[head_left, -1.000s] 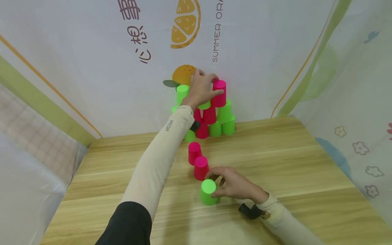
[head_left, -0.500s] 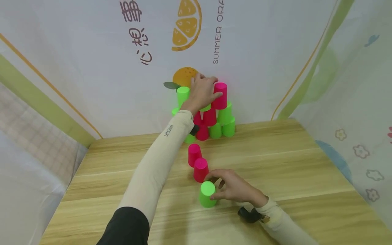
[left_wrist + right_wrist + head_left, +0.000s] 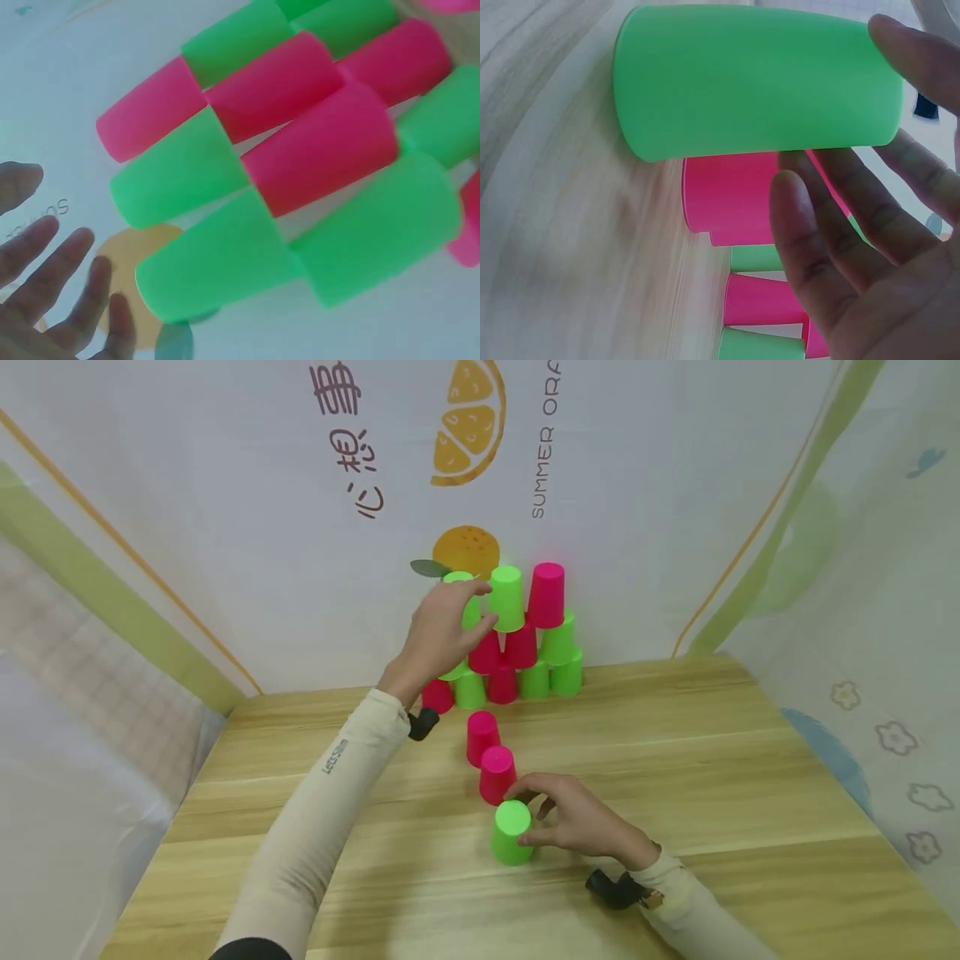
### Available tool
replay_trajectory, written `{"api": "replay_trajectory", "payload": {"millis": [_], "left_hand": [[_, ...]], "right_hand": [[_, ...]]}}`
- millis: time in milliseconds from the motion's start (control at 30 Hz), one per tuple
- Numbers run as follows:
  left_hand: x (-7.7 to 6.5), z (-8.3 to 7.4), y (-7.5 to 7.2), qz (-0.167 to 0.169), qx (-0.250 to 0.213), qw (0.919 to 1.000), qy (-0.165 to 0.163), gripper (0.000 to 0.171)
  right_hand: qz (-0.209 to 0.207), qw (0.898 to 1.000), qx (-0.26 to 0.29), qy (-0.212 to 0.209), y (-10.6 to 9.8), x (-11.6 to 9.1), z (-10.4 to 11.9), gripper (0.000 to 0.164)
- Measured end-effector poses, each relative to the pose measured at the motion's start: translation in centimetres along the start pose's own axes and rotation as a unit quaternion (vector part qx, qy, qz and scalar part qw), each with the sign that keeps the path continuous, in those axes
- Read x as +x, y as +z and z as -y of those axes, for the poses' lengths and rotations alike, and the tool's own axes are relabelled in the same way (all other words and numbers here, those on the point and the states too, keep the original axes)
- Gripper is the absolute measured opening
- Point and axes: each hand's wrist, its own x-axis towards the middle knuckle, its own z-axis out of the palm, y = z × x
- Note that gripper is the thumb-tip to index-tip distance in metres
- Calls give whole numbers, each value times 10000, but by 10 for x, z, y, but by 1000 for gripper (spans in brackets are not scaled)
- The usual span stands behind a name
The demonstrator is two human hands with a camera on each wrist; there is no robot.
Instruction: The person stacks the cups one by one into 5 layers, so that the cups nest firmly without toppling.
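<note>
Upside-down green and pink cups stand stacked as a pyramid against the back sheet, three in its top row. My left hand [image 3: 442,631] is in front of the top row's left green cup [image 3: 470,610], partly covering it. In the left wrist view its fingers [image 3: 64,262] are spread and apart from the cups. To its right are the middle green cup [image 3: 507,599] and the pink cup [image 3: 547,595]. My right hand [image 3: 581,818] holds a green cup [image 3: 512,835] on the table between thumb and fingers, the thumb near its closed end.
Two pink cups, one [image 3: 498,775] nearer and one [image 3: 482,739] farther, stand in a line between the held cup and the pyramid. The wooden table [image 3: 675,735] is bordered by printed sheets at the back and sides.
My left hand has drawn back left and downward from the right-hand pink cup, uncovering the top row's middle green cup. The right hand stays at its green cup.
</note>
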Motion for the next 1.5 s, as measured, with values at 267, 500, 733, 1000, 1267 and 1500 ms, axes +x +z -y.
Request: {"api": "replay_trajectory", "payload": {"millis": [267, 500, 733, 1000, 1267, 1500], "left_hand": [[-80, 10, 14, 192, -864, 9959, -167, 33], [-131, 2, 40, 677, -1590, 9844, -329, 35], [-151, -4, 62, 1126, -1926, 9730, -597, 37], [-160, -7, 76, 1214, -1830, 9724, -784, 46], [-165, -5, 85, 1312, -1755, 9719, -866, 53], [-164, -4, 89, 1355, -1946, 9658, -1048, 55]], "right_hand": [[-5, 9999, 28, -148, -3, 1, 1, 41], [34, 9992, 107, -394, -16, 5, 8, 39], [141, 9985, 132, -518, -34, 7, 17, 39], [179, 9992, 87, -333, -65, 13, 28, 40], [104, 9997, 9, -213, -99, 31, 36, 42], [1, 9994, -262, -206, -123, 45, 41, 40]]}}
